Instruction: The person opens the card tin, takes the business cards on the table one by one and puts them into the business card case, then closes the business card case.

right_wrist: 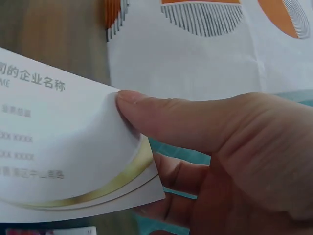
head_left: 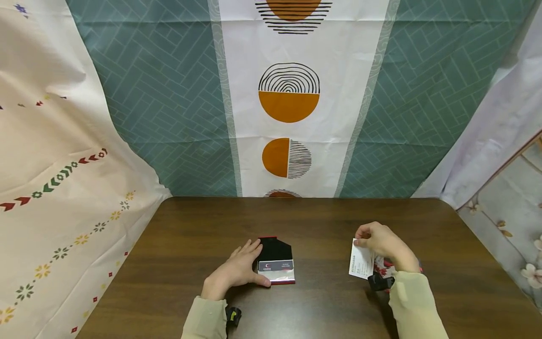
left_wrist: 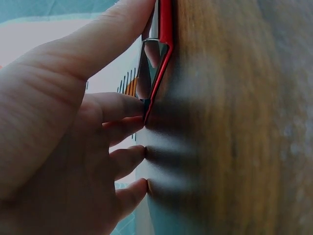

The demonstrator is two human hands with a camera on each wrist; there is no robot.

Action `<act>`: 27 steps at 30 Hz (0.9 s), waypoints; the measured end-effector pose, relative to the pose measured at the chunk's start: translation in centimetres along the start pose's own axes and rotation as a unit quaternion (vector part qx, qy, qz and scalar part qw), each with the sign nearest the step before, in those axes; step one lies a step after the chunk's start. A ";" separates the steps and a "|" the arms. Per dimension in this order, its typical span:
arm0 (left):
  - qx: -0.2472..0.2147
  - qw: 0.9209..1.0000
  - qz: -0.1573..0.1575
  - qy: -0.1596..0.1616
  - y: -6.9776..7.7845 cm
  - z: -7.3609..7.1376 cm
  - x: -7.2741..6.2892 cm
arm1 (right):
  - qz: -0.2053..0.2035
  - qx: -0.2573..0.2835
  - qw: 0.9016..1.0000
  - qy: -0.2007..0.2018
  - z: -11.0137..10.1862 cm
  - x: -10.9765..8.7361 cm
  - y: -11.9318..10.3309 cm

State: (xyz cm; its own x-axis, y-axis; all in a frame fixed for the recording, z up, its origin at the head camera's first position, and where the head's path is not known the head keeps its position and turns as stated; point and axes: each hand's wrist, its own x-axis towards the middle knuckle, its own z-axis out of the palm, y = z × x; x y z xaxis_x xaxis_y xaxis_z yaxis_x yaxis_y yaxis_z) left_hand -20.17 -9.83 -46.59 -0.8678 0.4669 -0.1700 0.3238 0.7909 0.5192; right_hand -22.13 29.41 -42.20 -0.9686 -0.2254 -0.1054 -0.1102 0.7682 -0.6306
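Observation:
A flat black case with red edges (head_left: 274,249) lies on the table, a grey-and-white label across its lower part. My left hand (head_left: 237,268) rests at its left side, fingers spread. The thumb lies at the case's near edge and the index finger by its upper left. In the left wrist view the other fingertips touch the tabletop, and the red edge of the case (left_wrist: 166,29) tilts beside the thumb. My right hand (head_left: 383,242) pinches a white business card (head_left: 361,261) at one corner. Printed text and a gold curve (right_wrist: 122,178) show on the card.
A red-and-white patterned item (head_left: 383,267) lies under the right hand, partly hidden by the wrist. The brown wooden table (head_left: 317,221) ends at a patterned curtain (head_left: 190,94). Cream cloth (head_left: 63,212) hangs on the left.

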 end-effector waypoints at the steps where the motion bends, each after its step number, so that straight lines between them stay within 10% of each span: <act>1: -0.001 1.000 0.000 -0.001 0.0 0.0 0.0 | 0.003 0.014 1.000 0.001 -0.1 0.0 0.0; 27: -0.003 1.000 0.004 -0.004 -0.1 0.0 0.1 | 0.025 0.219 0.973 0.065 4.0 1.0 -1.7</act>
State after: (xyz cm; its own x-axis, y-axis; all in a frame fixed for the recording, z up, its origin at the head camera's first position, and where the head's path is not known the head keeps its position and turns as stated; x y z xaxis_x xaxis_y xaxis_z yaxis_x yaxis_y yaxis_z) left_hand -20.25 -9.84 -46.62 -0.8621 0.4763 -0.1732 0.3282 0.7851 0.5253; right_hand -21.99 25.43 -44.31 -0.9934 -0.0954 -0.0639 0.0155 0.4398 -0.8980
